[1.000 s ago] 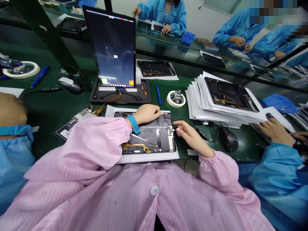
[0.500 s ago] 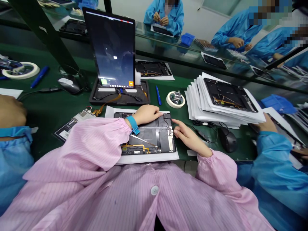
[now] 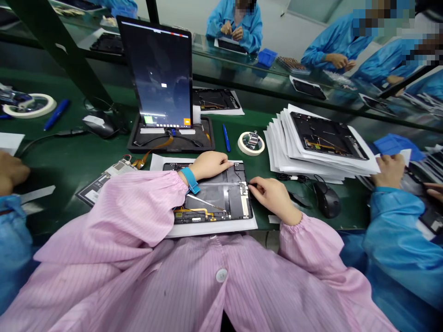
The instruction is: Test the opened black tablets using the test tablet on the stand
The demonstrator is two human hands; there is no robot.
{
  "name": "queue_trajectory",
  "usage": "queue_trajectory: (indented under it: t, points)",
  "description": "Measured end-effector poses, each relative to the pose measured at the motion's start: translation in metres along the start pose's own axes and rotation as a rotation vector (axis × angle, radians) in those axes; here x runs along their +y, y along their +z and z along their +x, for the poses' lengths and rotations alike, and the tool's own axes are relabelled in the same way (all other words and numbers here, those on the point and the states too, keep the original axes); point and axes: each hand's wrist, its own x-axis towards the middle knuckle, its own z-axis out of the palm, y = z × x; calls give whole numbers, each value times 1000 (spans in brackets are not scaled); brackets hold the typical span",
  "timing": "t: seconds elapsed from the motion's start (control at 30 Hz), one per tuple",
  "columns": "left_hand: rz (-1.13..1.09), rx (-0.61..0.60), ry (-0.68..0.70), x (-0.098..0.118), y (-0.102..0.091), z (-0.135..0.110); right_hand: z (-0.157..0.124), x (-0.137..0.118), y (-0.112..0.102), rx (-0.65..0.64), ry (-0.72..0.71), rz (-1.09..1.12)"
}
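An opened tablet housing [image 3: 214,198] lies screen-down on a white sheet [image 3: 211,229] directly before me, with a yellow flex cable [image 3: 194,211] inside it. My left hand [image 3: 211,166] rests on the housing's upper edge, fingers extended and holding nothing visible. A blue wristband [image 3: 189,180] circles that wrist. My right hand [image 3: 273,198] has curled fingertips at a small circuit board strip [image 3: 244,193] along the housing's right side. Whether those fingers hold something small, I cannot tell.
An upright tablet [image 3: 161,74] stands in a black holder [image 3: 169,143] beyond my hands. To the right are a paper stack carrying another housing [image 3: 327,136] and a mouse [image 3: 327,199]. Co-workers' hands [image 3: 389,170] work at my right; a glass panel lies ahead.
My right hand has moved left, its fingers curling in against the housing's right edge. My left hand stays in place. The co-worker's hand at right has risen and shifted.
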Motion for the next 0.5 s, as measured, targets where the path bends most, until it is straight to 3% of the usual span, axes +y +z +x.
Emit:
queue_trajectory:
  t: [0.1, 0.23, 0.37, 0.5]
  points:
    - [-3, 1, 10, -1, 0, 0, -6, 0, -7, 35, 168, 160]
    - [10, 3, 9, -1, 1, 0, -10, -3, -15, 65, 356, 675]
    - [13, 1, 11, -1, 1, 0, -9, -4, -19, 225, 452, 1135]
    - [21, 4, 16, -1, 0, 0, -6, 2, -20, 364, 521, 1415]
